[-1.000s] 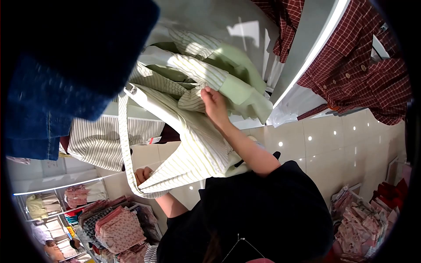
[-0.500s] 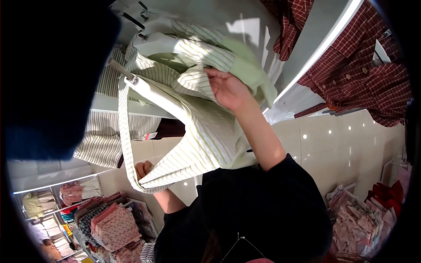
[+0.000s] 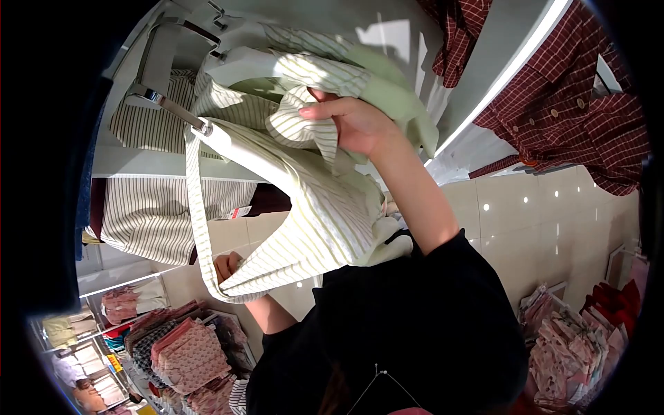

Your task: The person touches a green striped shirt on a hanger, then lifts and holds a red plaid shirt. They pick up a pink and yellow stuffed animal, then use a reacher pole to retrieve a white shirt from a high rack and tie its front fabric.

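Pale green-striped shirt, bunched, draped from hanger.

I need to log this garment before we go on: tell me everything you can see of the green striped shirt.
The green striped shirt is pale cream with thin green stripes and plain light-green cuffs, in a soft woven-looking cloth. It hangs from a metal rail, bunched. The right hand grips a gathered fold near the top; the left hand holds the lower hem.

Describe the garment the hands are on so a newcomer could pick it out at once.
Start at the metal display arm jutting from the wall at upper left. The striped shirt hangs at its tip, with the right hand bunching its upper fabric and the left hand at its hem. Unlike the red checked shirts nearby, it is pale green with thin stripes.
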`<action>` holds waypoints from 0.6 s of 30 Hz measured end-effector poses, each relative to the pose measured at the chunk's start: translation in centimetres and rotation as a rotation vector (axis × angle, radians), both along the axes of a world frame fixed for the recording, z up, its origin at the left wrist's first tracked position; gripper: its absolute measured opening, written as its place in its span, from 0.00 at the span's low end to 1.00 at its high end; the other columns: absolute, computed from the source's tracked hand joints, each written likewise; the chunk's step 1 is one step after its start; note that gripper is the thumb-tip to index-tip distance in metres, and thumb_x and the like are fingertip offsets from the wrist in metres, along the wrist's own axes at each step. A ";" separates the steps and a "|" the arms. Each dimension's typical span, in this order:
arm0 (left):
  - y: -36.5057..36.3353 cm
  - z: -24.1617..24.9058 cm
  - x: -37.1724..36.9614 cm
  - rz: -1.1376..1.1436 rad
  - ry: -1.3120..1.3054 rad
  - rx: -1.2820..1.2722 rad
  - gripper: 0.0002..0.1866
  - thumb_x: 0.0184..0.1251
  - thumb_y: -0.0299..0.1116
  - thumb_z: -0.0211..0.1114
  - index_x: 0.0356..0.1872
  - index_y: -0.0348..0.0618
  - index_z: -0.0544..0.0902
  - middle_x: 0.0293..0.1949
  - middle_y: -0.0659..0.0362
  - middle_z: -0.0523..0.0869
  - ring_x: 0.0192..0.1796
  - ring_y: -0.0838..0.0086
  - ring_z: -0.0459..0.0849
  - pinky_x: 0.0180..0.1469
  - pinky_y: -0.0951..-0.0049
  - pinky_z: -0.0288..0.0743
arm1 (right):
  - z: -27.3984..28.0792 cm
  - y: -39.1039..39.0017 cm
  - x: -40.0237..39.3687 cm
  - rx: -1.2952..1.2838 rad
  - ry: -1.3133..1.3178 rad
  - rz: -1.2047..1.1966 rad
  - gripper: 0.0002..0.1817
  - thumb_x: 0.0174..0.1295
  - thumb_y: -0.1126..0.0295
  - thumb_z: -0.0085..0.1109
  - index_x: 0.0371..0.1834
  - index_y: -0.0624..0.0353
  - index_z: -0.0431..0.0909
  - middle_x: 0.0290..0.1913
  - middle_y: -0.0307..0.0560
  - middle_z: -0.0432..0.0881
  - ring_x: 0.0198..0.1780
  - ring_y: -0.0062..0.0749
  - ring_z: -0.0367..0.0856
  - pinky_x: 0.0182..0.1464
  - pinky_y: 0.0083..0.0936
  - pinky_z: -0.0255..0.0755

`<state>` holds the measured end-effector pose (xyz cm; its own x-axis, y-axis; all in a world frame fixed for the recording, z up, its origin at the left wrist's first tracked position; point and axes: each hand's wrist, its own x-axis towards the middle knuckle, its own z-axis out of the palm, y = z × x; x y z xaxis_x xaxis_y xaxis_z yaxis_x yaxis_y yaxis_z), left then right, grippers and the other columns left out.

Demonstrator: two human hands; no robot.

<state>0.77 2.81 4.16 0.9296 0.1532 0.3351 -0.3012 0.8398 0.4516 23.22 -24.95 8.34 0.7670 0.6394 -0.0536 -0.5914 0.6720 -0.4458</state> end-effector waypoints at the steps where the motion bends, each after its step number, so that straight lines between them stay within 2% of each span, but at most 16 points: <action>1: -0.2 0.1 0.1 -0.022 -0.013 -0.007 0.20 0.64 0.29 0.56 0.11 0.51 0.63 0.16 0.67 0.62 0.25 0.78 0.59 0.36 0.74 0.65 | -0.1 0.0 0.1 -0.054 -0.067 -0.018 0.23 0.50 0.81 0.60 0.52 0.58 0.70 0.48 0.41 0.75 0.50 0.28 0.75 0.52 0.26 0.69; 2: -0.3 0.2 0.2 -0.044 -0.027 -0.015 0.20 0.64 0.29 0.56 0.11 0.51 0.63 0.16 0.67 0.62 0.25 0.78 0.59 0.38 0.73 0.66 | 0.2 -0.5 0.0 -0.068 -0.098 -0.010 0.29 0.50 0.83 0.60 0.58 0.60 0.66 0.53 0.43 0.73 0.52 0.31 0.74 0.55 0.26 0.68; 9: -0.7 0.3 0.5 -0.074 -0.042 -0.017 0.18 0.63 0.29 0.57 0.12 0.50 0.66 0.16 0.67 0.64 0.27 0.78 0.61 0.43 0.66 0.70 | -0.9 -1.5 0.6 -0.100 -0.172 -0.068 0.29 0.53 0.83 0.56 0.61 0.62 0.61 0.53 0.45 0.72 0.51 0.31 0.76 0.52 0.25 0.72; 12: -0.5 0.1 0.5 -0.095 -0.064 -0.033 0.17 0.63 0.29 0.58 0.13 0.49 0.68 0.17 0.67 0.65 0.27 0.78 0.61 0.45 0.64 0.70 | -1.1 -1.8 0.9 0.014 -0.125 0.024 0.26 0.55 0.82 0.54 0.59 0.65 0.62 0.52 0.48 0.73 0.51 0.33 0.76 0.54 0.28 0.72; 14: -0.8 0.4 0.5 -0.077 -0.041 -0.038 0.17 0.62 0.29 0.58 0.13 0.49 0.69 0.17 0.67 0.65 0.27 0.78 0.62 0.45 0.63 0.70 | -1.1 -2.0 1.1 -0.029 -0.002 -0.037 0.21 0.57 0.79 0.54 0.56 0.65 0.67 0.44 0.48 0.78 0.37 0.27 0.81 0.37 0.21 0.79; 15: -0.8 0.3 0.5 -0.074 -0.044 -0.040 0.17 0.62 0.29 0.58 0.13 0.49 0.69 0.17 0.67 0.65 0.27 0.78 0.62 0.45 0.63 0.70 | -1.1 -2.6 1.3 -0.030 -0.004 -0.033 0.21 0.57 0.79 0.54 0.56 0.65 0.67 0.44 0.48 0.78 0.37 0.27 0.81 0.37 0.21 0.79; 17: -0.9 0.1 0.4 -0.060 -0.064 -0.036 0.17 0.67 0.31 0.50 0.16 0.52 0.62 0.18 0.69 0.61 0.27 0.77 0.58 0.44 0.63 0.68 | -0.8 -4.1 1.6 -0.153 -0.053 0.081 0.19 0.58 0.77 0.54 0.54 0.67 0.69 0.36 0.48 0.81 0.19 0.18 0.76 0.13 0.11 0.68; 18: -0.9 -0.1 0.3 -0.057 -0.066 -0.038 0.17 0.67 0.31 0.50 0.16 0.52 0.62 0.18 0.69 0.61 0.27 0.77 0.58 0.44 0.63 0.68 | -0.5 -3.8 1.4 -0.233 0.001 0.010 0.16 0.58 0.75 0.53 0.51 0.68 0.72 0.30 0.46 0.82 0.07 0.13 0.65 0.02 0.08 0.48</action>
<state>1.05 1.93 4.04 0.9135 0.1144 0.3905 -0.2803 0.8726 0.4000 24.63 -28.78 7.79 0.7608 0.6171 -0.2009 -0.5976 0.5455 -0.5876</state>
